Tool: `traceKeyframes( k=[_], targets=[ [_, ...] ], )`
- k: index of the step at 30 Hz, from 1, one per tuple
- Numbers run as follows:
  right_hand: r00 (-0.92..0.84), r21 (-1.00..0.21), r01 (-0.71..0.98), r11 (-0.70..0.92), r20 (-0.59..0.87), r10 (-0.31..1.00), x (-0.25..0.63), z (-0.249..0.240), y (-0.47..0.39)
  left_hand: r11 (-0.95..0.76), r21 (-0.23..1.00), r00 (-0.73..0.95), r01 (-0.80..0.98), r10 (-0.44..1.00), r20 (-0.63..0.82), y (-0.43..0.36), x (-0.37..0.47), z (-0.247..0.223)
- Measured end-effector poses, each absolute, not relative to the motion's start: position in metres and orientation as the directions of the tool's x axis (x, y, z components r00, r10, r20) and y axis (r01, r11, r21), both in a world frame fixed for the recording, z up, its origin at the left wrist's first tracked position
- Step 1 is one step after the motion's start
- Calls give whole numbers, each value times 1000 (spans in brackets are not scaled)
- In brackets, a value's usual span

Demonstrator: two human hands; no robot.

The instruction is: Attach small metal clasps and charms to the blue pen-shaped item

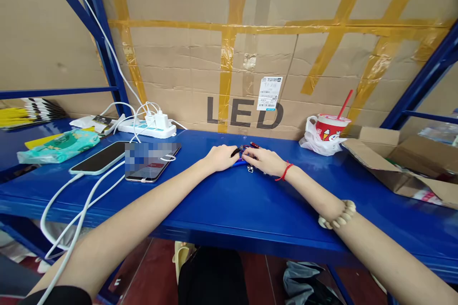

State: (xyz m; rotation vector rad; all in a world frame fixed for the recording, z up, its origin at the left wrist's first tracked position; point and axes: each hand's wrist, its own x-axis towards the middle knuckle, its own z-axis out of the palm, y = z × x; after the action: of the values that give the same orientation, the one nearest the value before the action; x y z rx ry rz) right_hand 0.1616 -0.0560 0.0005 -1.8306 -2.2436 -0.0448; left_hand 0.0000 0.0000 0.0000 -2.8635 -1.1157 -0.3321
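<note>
Your left hand (220, 157) and right hand (263, 159) pinch a small bundle of pens (245, 152) on the desk (229, 200), fingers closed on it; the drink cup (331, 128) at two o'clock could tip if you reach wide.

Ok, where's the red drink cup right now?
In the head view, the red drink cup sits right of both hands at the shelf's back, between the LED cardboard and the open box.

Bare shelf (229, 200) near front; phones (152, 162) left, cup (331, 128), box (404, 162) right.
</note>
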Motion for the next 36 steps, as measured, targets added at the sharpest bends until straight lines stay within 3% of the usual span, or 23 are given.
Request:
traceKeyframes(
  k=[3,15,21,29,36],
  targets=[
    [-187,-123,969,216,212,959,161,1,-56,-758,37,738,651,643,202,0,-1,1],
    [-273,-202,928,312,199,941,164,4,-60,-604,30,569,796,765,302,-2,0,1],
    [-278,-223,920,322,206,938,165,2,-55,-628,6,584,778,727,361,-3,-1,-2],
    [-191,-238,943,233,187,964,161,4,-57,-746,-37,725,665,633,272,0,-5,1],
    [-205,-288,923,255,192,960,166,-1,-52,-750,-21,730,661,636,250,3,-6,0]
  ],
)
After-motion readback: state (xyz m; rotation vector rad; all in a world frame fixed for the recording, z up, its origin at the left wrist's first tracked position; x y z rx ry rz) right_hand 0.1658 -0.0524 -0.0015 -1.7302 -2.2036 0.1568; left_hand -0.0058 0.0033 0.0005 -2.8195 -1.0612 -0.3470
